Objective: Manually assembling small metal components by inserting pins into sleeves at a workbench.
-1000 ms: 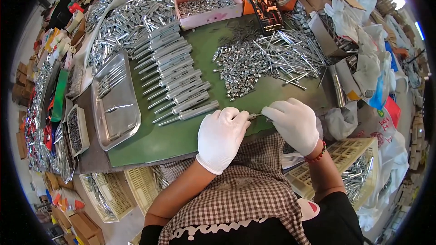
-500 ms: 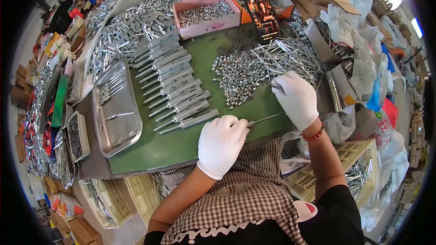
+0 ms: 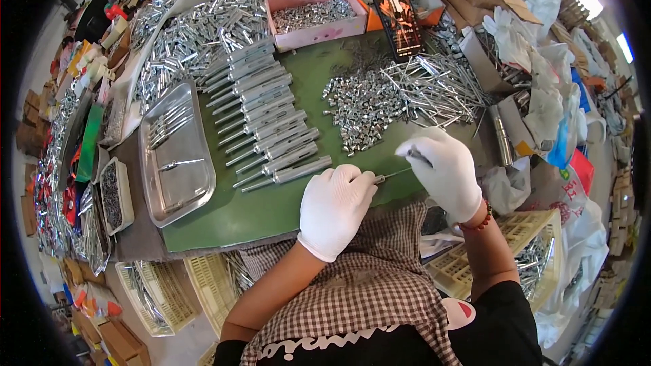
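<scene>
My left hand (image 3: 337, 210), in a white glove, is closed near the front edge of the green table mat. It grips a slim metal piece (image 3: 380, 179) whose end sticks out to the right. From that end a thin metal rod (image 3: 400, 171) runs toward my right hand (image 3: 444, 173), also gloved. Between the right thumb and fingers a small dark metal object (image 3: 419, 156) shows; its kind is unclear. Several slotted metal tubes (image 3: 288, 146) with thin shafts lie in a slanting row left of my hands. Small metal sleeves (image 3: 363, 112) are heaped beyond them.
Long thin pins (image 3: 444, 88) are piled at the right, below a propped phone (image 3: 397, 24). A steel tray (image 3: 178, 193) with a few assembled pieces stands left. Behind are a pink box (image 3: 315, 19) of small parts and a large heap of tubes (image 3: 196, 41).
My right hand has moved down and slightly right, turning, and now covers more of the thin rod. My left hand keeps its grip with little movement. The view has shifted slightly.
</scene>
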`<control>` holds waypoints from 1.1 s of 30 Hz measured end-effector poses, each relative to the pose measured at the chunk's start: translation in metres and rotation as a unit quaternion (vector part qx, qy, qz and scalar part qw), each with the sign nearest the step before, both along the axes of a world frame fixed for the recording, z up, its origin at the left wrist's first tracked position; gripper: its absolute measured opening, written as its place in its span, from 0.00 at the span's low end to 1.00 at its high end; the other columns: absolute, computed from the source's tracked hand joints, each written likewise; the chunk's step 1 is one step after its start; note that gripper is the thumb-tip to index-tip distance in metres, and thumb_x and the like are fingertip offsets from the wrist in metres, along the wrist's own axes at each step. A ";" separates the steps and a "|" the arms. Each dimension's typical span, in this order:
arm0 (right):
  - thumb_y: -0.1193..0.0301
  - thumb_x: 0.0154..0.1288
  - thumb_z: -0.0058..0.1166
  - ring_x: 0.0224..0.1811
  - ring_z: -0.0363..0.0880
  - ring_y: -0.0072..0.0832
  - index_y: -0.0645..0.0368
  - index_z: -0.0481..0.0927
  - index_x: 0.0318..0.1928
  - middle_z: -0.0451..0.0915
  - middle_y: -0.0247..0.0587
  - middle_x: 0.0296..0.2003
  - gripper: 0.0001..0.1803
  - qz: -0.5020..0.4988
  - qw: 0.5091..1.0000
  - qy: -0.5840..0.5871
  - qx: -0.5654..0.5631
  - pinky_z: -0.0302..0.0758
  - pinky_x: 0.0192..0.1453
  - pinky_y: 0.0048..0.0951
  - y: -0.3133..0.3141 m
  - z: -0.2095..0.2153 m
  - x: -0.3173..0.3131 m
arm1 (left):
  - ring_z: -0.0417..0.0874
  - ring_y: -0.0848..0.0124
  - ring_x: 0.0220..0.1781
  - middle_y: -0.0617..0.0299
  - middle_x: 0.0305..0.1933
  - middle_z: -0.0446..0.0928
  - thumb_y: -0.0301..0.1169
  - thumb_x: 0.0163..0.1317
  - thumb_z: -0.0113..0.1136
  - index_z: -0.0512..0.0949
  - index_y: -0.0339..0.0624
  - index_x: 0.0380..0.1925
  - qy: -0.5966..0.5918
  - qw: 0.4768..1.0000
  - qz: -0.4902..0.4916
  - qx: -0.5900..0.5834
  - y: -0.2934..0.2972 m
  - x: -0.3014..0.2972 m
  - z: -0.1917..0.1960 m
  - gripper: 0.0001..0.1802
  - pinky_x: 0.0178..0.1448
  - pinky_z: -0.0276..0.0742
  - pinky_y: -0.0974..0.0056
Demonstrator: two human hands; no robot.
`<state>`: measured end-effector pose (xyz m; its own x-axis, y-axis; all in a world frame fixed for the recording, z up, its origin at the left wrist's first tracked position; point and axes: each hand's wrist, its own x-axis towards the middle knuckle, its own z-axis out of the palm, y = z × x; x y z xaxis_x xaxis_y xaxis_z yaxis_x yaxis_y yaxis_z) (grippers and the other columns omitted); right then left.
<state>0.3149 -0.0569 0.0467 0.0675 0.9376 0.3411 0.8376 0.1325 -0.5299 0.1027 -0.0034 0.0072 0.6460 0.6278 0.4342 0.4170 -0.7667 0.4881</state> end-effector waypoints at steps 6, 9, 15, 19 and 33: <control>0.77 0.60 0.61 0.37 0.84 0.43 0.55 0.87 0.41 0.84 0.43 0.35 0.09 0.052 0.993 0.076 -0.071 0.80 0.42 0.38 -0.006 -0.003 -0.015 | 0.79 0.56 0.36 0.60 0.35 0.76 0.30 0.59 0.69 0.84 0.46 0.40 0.009 1.000 -0.001 -0.008 0.000 0.000 -0.001 0.09 0.41 0.75 0.53; 0.77 0.61 0.61 0.37 0.84 0.45 0.55 0.86 0.42 0.85 0.44 0.35 0.09 0.037 0.988 0.104 -0.112 0.80 0.41 0.38 -0.006 -0.004 -0.019 | 0.79 0.57 0.35 0.60 0.34 0.76 0.30 0.59 0.69 0.84 0.46 0.39 -0.002 1.000 0.002 -0.012 0.000 0.000 -0.002 0.09 0.41 0.74 0.53; 0.76 0.61 0.60 0.38 0.85 0.45 0.55 0.84 0.42 0.85 0.43 0.35 0.08 0.067 0.996 0.034 -0.048 0.81 0.42 0.39 -0.003 -0.005 -0.024 | 0.81 0.58 0.35 0.61 0.35 0.76 0.32 0.60 0.69 0.83 0.46 0.39 0.013 1.000 -0.001 0.005 0.000 -0.001 -0.003 0.09 0.39 0.76 0.54; 0.75 0.59 0.60 0.38 0.84 0.41 0.51 0.82 0.40 0.83 0.38 0.33 0.09 0.086 0.994 -0.055 -0.024 0.80 0.40 0.40 -0.004 -0.006 -0.029 | 0.81 0.58 0.35 0.61 0.35 0.76 0.31 0.60 0.69 0.83 0.46 0.39 0.020 1.000 0.004 0.005 -0.001 -0.001 -0.001 0.08 0.39 0.76 0.54; 0.72 0.58 0.59 0.33 0.81 0.36 0.49 0.79 0.43 0.79 0.34 0.31 0.11 0.088 0.989 -0.122 0.001 0.79 0.36 0.37 -0.004 -0.007 -0.031 | 0.79 0.54 0.35 0.59 0.33 0.75 0.29 0.56 0.71 0.79 0.43 0.32 -0.015 1.000 0.011 -0.004 -0.001 0.001 -0.002 0.09 0.39 0.74 0.51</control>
<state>0.2834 -0.0609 0.0394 -0.1809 0.9268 0.3290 0.9044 0.2883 -0.3147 0.1034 -0.0044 0.0052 0.6193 0.6450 0.4477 0.4180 -0.7536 0.5074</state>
